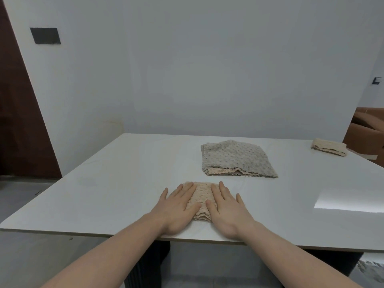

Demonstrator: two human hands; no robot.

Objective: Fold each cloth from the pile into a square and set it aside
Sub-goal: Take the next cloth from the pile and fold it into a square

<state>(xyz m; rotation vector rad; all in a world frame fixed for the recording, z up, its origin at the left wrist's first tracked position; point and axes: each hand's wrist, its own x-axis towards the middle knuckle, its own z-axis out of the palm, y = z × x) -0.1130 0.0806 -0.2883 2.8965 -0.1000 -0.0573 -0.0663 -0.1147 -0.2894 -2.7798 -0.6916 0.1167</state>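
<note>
white table point(116, 183) | near edge: folded beige cloth point(201, 196) | middle: grey pile point(236, 157) | far right: apparently folded cream cloth point(329, 146)

A white glossy stone-look table point(124, 183) fills the near scene, with a bright patch of reflected light point(349, 201) at its right. Behind stands a plain pale grey wall point(207, 69) bearing a dark rectangular plate point(45, 35) at far left. A dark brown wooden door point(18, 113) is left; a brown cardboard box point(365, 129) sits far right.
</note>
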